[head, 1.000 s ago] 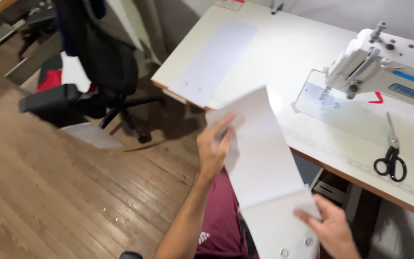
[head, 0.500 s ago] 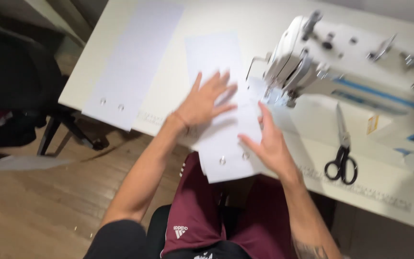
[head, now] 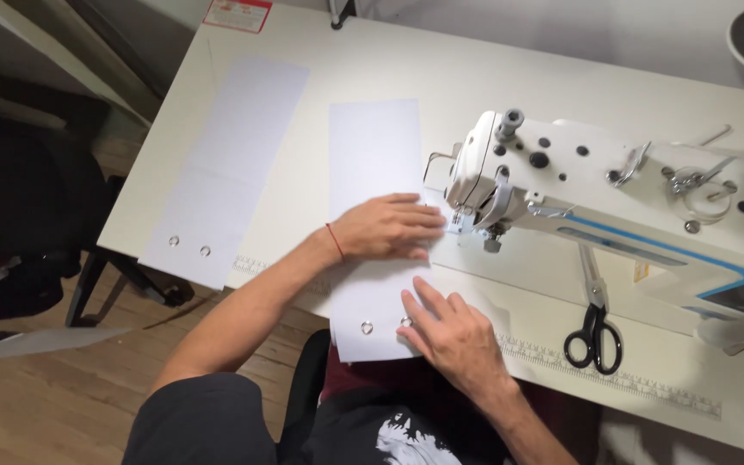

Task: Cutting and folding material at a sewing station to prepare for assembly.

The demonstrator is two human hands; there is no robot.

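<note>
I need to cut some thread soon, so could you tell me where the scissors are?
In the head view, the black-handled scissors lie on the white table, right of the right hand and just in front of the sewing machine.

Our left hand and right hand cover the middle of the long white paper strip with two metal eyelets. The white sewing machine and the white desk run off the right edge.

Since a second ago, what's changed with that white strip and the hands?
The white strip, then held up in the air, now lies flat beside the sewing machine. Left hand and right hand press on it. Scissors and second strip unmoved.
</note>
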